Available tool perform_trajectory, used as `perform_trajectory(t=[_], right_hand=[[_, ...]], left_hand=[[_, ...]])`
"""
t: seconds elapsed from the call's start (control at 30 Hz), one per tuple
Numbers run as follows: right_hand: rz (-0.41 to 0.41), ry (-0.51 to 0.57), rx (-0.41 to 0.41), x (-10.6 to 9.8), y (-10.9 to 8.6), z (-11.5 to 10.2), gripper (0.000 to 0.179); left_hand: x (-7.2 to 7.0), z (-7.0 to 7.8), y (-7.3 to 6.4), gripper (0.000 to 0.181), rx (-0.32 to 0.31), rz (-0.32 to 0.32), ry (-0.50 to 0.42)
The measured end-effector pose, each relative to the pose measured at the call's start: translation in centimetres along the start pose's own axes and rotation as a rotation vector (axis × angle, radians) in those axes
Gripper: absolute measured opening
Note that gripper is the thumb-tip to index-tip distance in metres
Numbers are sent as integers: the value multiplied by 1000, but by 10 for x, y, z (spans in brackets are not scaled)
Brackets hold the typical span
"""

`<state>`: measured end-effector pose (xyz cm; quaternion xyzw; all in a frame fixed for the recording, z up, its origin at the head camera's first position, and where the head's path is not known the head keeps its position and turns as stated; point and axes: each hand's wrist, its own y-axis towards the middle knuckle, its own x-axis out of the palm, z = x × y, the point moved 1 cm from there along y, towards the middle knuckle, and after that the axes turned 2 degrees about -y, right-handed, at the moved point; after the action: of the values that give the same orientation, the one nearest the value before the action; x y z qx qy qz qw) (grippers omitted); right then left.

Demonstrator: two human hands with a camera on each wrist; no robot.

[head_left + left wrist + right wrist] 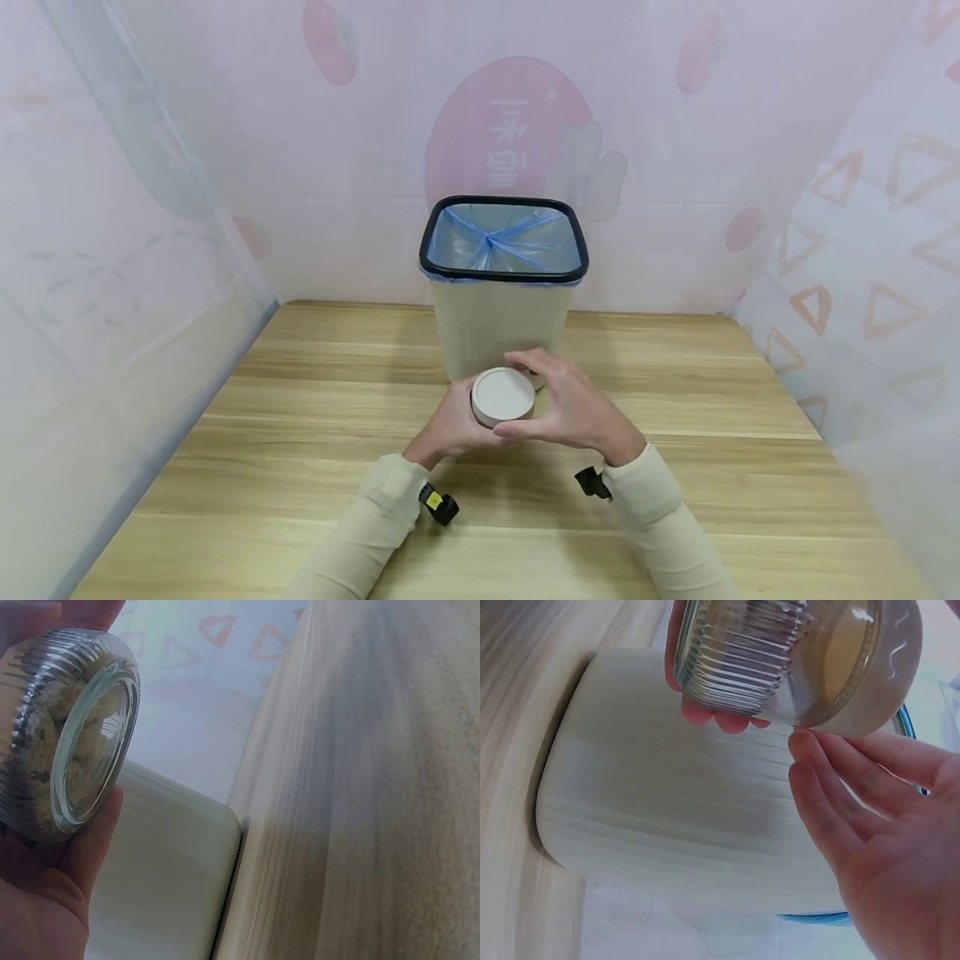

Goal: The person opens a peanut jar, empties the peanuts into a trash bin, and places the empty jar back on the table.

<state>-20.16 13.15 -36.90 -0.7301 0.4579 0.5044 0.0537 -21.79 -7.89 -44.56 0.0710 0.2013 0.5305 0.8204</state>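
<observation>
A ribbed glass jar (pixel 79 735) with brownish lumps inside is gripped by my left hand (pixel 461 421), its base facing the left wrist camera. A pale round lid (pixel 503 394) covers its top. My right hand (pixel 577 408) curves around this lid, thumb at the near edge and index finger by the far edge. In the right wrist view, fingertips (pixel 804 739) of that hand meet the lid's lower edge. Left-hand fingertips (pixel 731 722) show behind the glass there.
Just beyond my hands stands a cream trash bin (pixel 498 321) with a black rim (pixel 504 276) and a bluish liner bag (pixel 510 242). It rests on a wood-grain table (pixel 315 433). Printed curtains (pixel 360 150) hang behind and at both sides.
</observation>
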Motion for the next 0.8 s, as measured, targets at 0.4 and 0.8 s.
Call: perform_trajectory(t=[0.4, 0.8], right_hand=[[115, -98, 20, 6, 1, -5, 76], [88, -40, 27, 5, 1, -4, 69]], left_hand=[[0, -1, 1, 75, 24, 16, 50], [2, 1, 0, 76, 10, -8, 1]])
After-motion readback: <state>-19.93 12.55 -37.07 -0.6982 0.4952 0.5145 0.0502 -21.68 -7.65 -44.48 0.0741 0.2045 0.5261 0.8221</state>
